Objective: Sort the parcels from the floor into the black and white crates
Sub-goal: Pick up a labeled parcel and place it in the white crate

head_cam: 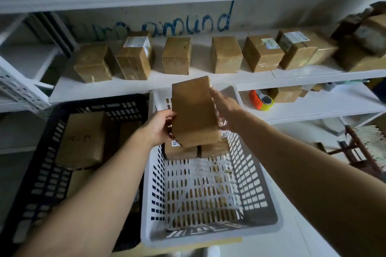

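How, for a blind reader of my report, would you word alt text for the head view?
Left hand and right hand hold a brown parcel over the white crate, other parcels already at its far end. Black crate alongside; boxes line a shelf behind.

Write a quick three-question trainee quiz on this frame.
1. True or false: the left grip and right grip both hold the parcel.
2. The parcel hangs over: A) the black crate B) the white crate C) the shelf.
3. How many other parcels can be seen lying in the white crate?
Key: 1 true; 2 B; 3 two, at its far end.
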{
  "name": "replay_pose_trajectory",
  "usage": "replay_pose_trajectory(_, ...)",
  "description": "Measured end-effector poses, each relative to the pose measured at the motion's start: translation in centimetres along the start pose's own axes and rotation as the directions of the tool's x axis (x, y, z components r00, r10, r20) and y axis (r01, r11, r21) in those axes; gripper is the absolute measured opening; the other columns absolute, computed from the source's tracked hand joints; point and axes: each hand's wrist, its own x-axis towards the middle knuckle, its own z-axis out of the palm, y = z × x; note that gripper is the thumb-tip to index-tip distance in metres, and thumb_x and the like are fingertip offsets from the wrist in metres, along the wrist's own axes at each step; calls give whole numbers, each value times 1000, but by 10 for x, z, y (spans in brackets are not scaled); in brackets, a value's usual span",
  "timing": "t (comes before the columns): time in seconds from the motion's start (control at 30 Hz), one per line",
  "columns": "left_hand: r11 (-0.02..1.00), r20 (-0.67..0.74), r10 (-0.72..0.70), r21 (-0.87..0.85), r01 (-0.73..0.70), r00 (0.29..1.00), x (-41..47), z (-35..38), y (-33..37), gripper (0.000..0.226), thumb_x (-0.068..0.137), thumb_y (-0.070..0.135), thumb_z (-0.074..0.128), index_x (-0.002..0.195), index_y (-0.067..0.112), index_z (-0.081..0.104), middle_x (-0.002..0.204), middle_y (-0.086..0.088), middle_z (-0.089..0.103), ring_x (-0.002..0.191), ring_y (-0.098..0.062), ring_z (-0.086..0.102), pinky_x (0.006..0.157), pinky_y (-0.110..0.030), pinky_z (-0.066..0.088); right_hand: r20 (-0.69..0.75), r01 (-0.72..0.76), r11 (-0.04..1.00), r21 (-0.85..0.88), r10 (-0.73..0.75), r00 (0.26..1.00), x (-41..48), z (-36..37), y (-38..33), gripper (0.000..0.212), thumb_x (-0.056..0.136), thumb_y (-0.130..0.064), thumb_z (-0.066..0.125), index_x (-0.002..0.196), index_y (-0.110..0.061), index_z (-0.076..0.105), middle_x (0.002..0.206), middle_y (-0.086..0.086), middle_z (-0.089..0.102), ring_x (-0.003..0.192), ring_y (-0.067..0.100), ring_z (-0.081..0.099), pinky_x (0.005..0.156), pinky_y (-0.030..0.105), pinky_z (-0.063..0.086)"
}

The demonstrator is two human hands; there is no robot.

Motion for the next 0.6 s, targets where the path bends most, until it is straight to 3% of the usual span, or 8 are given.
replay_pose_trajectory(0.1,992,48,58,109,-63,997,9,0,-17,40,91,-2,48,125,18,52,118,-12,62,102,-24,60,78,-37,52,66,-84,990,115,77,995,0,7,27,69,94,-61,35,134,-6,48,140,11,49,129,29,44,112,49,31)
replay_pose_trajectory(0.17,981,42,41,189,-49,998,9,0,-28,50,89,-9,49,126,24,49,114,-9,63,95,-22,60,72,-35,51,95,-138,977,163,124,988,-1,11,44,62,97,-55,35,131,-5,49,130,12,54,126,29,46,110,46,33)
replay_pose_trajectory(0.27,901,-7,-111,422,103,994,11,-4,-44,23,90,-3,52,110,7,55,101,-14,62,80,-25,58,78,-44,51,77,-222,971,94,215,974,-1,20,71,60,99,-50,37,133,-2,45,126,14,53,119,28,48,100,39,38)
replay_pose_trajectory(0.33,792,-51,-229,570,217,972,12,-10,-58,11,90,0,55,100,3,57,99,-16,59,87,-28,57,88,-53,49,53,-274,962,-7,274,960,-1,31,94,59,99,-49,36,134,-2,46,129,14,52,119,28,49,101,38,39)
replay_pose_trajectory(0.4,721,-83,-333,619,311,939,12,-17,-76,19,91,0,55,109,-2,58,103,-17,59,94,-31,55,93,-55,46,32,-328,938,-115,333,942,0,45,119,61,98,-51,36,135,-4,46,136,17,49,124,34,48,103,43,40)
replay_pose_trajectory(0.5,674,-168,-395,615,410,903,19,-31,-102,34,91,-4,51,125,-5,53,127,-21,55,114,-36,53,99,-54,44,51,-403,896,-187,418,907,3,66,148,64,96,-55,35,138,-8,43,140,17,45,122,38,49,97,50,45)
replay_pose_trajectory(0.6,635,-257,-369,633,444,893,30,-40,-119,40,91,-7,51,130,-5,47,136,-21,46,123,-42,48,94,-51,49,82,-443,870,-217,468,880,9,84,166,63,96,-56,33,130,-7,48,130,18,52,107,35,56,86,42,50)
